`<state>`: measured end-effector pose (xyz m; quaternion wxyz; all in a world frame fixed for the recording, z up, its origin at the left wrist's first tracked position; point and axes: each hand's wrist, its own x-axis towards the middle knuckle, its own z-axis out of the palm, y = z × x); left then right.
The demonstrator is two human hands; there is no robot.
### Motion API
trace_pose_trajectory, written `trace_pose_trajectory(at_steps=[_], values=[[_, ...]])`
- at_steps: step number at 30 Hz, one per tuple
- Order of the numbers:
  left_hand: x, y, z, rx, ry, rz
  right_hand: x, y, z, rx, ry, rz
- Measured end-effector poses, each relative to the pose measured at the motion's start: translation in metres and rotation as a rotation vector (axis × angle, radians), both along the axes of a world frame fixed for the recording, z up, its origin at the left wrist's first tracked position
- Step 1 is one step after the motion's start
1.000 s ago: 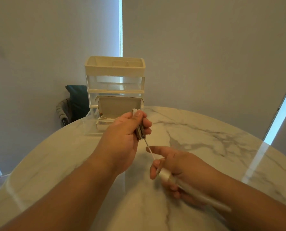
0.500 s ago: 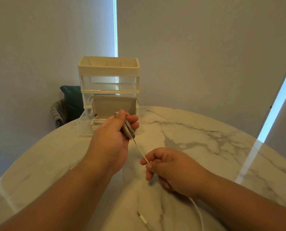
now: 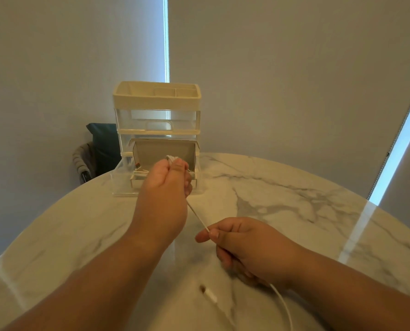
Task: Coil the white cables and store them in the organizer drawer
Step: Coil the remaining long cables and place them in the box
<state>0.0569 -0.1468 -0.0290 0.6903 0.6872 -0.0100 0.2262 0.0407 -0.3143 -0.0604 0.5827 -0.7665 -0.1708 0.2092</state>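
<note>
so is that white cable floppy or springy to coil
Probably floppy: the cable runs straight only between the left hand and right hand, and curves limp behind. Likely light: a fingertip pinch holds it. The loops may spring open if released.

A round white marble table (image 3: 306,194) with grey veins fills the foreground of a room backed by a plain grey wall (image 3: 282,68). Daylight enters through a narrow vertical gap (image 3: 166,39) behind the table and a wider slanting strip (image 3: 397,149) at right, which throws a pale reflection (image 3: 356,235) across the polished top. Beyond the table's far left edge stands a chair (image 3: 84,168) holding a dark green cushion (image 3: 104,144).
</note>
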Motion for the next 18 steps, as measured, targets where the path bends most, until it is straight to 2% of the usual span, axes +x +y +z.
trace_pose_trajectory(at_steps=[1, 3, 8, 12, 16, 18], values=[[-0.004, -0.002, -0.002, 0.070, -0.039, 0.051, -0.001, 0.001, 0.000, 0.021, 0.009, 0.018], [-0.008, -0.003, -0.002, 0.084, -0.075, 0.078, 0.000, 0.003, -0.003, 0.068, 0.005, 0.036], [-0.007, 0.004, 0.005, 0.029, -0.042, -0.022, 0.006, 0.000, -0.005, 0.089, 0.013, -0.091], [-0.004, 0.006, 0.012, -0.293, 0.001, -0.178, 0.008, -0.004, -0.005, 0.068, 0.016, -0.171], [-0.004, 0.012, 0.017, -0.697, 0.029, -0.332, 0.010, -0.007, -0.004, -0.176, -0.140, -0.193], [-0.004, 0.017, 0.016, -0.807, 0.038, -0.389, 0.010, -0.008, -0.003, -0.247, -0.176, -0.206]])
